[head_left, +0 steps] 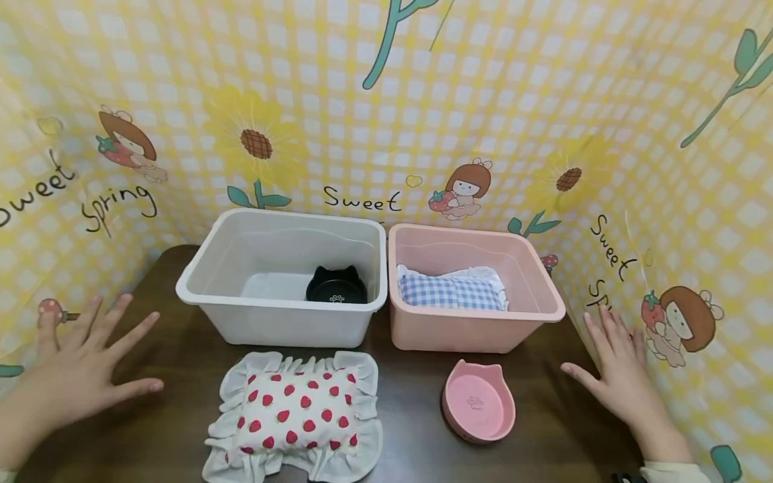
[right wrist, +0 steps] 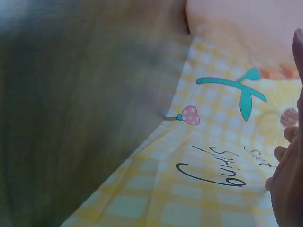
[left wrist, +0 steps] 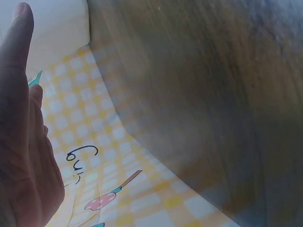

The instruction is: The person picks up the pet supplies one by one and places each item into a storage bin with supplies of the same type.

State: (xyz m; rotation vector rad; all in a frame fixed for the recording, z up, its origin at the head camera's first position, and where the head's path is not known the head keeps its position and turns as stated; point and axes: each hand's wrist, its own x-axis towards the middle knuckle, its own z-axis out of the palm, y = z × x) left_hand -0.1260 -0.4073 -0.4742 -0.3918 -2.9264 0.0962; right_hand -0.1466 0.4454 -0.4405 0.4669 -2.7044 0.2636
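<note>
My left hand [head_left: 84,365] is spread with straight fingers at the table's left side, holding nothing. On the right side my right hand [head_left: 622,376] is also spread and holds nothing. A strawberry-print pillow [head_left: 302,409] with a white ruffle lies at the front, left of centre. To its right sits a pink cat-eared bowl [head_left: 479,402] with a paw mark inside. Behind the pillow stands a white bin [head_left: 284,322], in which a black cat-eared bowl [head_left: 336,285] rests. Beside it a pink bin [head_left: 465,332] contains a blue checked pillow [head_left: 453,292] with a white ruffle.
The dark wooden table [head_left: 417,429] carries everything. A yellow checked cloth [head_left: 386,134] with flowers and cartoon figures hangs behind the bins and along both sides. In the left wrist view, part of the white bin [left wrist: 57,28] shows at the top.
</note>
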